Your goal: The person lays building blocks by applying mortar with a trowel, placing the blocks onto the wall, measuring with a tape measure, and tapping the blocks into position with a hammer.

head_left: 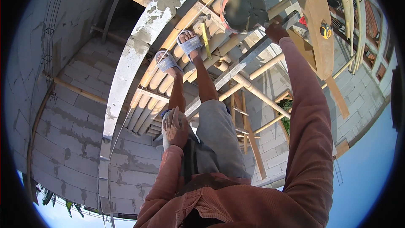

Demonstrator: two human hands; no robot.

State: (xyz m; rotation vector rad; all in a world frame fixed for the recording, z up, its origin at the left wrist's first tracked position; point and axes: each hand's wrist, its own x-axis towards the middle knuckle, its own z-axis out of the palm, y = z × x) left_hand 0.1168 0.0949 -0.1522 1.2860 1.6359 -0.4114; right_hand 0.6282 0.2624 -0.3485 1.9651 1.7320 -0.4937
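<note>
- Long grey straightedge [236,69]: a flat metal bar lying aslant across the bamboo scaffold deck [168,80], its far end beside the mortar bucket [244,12], its near end reaching toward the person's knees.
- Right hand [276,31]: arm stretched out, fingers closed round the far end of the straightedge, just below a yellow tape measure [325,29] that rests on a wooden plank [316,25].
- Left hand [175,124]: lies flat on the left knee, fingers loosely spread, holding nothing.
- Surroundings: both sandalled feet stand on the bamboo poles; a hammer [205,33] lies between the right foot and the bucket; a curved, rough-plastered wall top [139,46] runs along the person's left.
- Step in hand, as judged: taking up the straightedge from the deck.
- Next move, as judged: calls for a steady lift clear of the bucket and plank, with balance kept on the round poles.
</note>
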